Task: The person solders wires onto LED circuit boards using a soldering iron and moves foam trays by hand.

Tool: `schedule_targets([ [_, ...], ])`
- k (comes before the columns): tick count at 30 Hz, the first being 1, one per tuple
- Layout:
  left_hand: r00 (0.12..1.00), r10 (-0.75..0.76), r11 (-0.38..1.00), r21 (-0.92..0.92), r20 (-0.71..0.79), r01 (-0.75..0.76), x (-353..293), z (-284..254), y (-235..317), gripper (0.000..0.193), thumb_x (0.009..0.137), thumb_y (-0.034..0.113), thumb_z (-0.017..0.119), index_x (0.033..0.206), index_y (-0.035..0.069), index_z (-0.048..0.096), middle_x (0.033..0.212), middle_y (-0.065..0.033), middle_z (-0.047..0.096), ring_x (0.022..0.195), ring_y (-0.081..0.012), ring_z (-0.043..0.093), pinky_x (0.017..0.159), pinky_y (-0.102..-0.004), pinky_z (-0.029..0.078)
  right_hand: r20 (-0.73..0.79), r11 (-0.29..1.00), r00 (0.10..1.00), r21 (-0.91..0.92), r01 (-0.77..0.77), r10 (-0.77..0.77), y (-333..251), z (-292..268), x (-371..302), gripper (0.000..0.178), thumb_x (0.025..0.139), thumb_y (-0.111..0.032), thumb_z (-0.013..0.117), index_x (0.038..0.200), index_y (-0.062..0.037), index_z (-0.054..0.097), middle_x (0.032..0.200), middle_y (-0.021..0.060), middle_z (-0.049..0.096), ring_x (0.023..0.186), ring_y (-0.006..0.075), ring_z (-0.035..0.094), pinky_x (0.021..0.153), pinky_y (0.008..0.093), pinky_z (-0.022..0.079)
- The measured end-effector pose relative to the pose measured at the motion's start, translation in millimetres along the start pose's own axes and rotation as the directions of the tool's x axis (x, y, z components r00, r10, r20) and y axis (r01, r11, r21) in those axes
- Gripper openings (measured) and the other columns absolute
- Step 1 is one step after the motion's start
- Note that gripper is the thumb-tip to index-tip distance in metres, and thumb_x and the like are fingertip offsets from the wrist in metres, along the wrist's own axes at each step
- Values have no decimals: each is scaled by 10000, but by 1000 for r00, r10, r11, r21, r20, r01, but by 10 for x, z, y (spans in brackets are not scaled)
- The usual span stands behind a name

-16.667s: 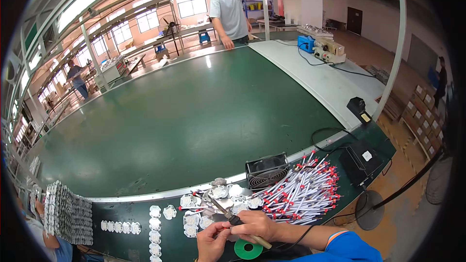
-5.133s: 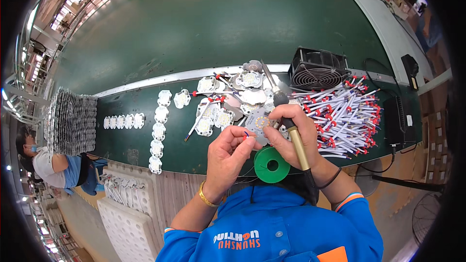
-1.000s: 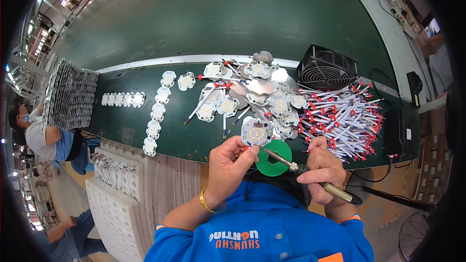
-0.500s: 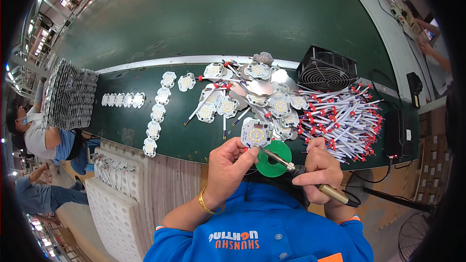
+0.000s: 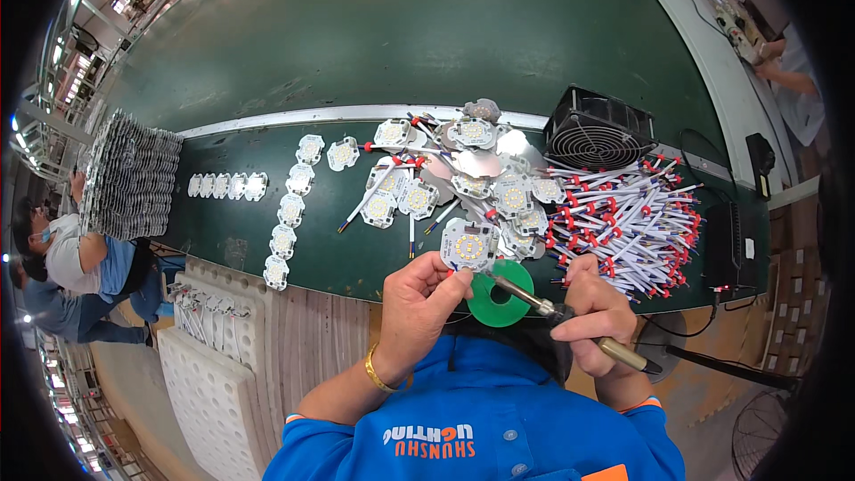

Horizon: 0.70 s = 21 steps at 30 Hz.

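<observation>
My left hand (image 5: 427, 298) pinches an LED circuit board (image 5: 469, 246) by its lower edge, close to the table's front edge. A bit of coloured wire shows at the thumb; most of it is hidden. In my right hand (image 5: 597, 313) is a soldering iron (image 5: 621, 353), its metal tip pointing left just beside the board's lower right corner. Whether the tip touches the board I cannot tell. Under the tip lies a green ring-shaped spool (image 5: 501, 294). Just beyond the held board is a heap of LED boards (image 5: 512, 194), several with white wires attached.
White cables with red rings (image 5: 623, 227) lie piled at right, before a black fan (image 5: 598, 127). Loose boards form a column (image 5: 290, 209) and a short row (image 5: 228, 185) at left. A tall stack of boards (image 5: 131, 176) stands far left. Other people are beyond both sides.
My right hand has moved slightly right, and the soldering iron's tip has drawn back a little from the board. My left hand and the board stay nearly still.
</observation>
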<state>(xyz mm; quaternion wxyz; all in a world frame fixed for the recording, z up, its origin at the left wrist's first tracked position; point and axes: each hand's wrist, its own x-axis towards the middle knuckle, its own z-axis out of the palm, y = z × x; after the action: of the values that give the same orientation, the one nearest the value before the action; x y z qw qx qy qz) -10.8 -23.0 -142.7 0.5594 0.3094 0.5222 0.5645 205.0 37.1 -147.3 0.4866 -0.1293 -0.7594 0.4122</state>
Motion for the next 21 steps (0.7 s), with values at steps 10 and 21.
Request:
schedule_targets([
  [10,998,-42,999,16,42,41,6,-55,-36,86,899,79,604,859,2,608,747,2,633,685,-17,544,638,-171,427,-29,997,999,59,42,-40,74,-9,39,299,627,30,577,882,-86,681,620,-9,398,544,165,368,611,353,304],
  [21,982,-21,942,332,190,-44,142,-49,135,91,876,84,627,893,-4,612,741,-6,631,659,-18,527,578,-179,410,-49,977,993,-178,-118,111,325,199,615,268,790,-112,705,1020,-34,592,811,94,617,704,213,615,623,304,484],
])
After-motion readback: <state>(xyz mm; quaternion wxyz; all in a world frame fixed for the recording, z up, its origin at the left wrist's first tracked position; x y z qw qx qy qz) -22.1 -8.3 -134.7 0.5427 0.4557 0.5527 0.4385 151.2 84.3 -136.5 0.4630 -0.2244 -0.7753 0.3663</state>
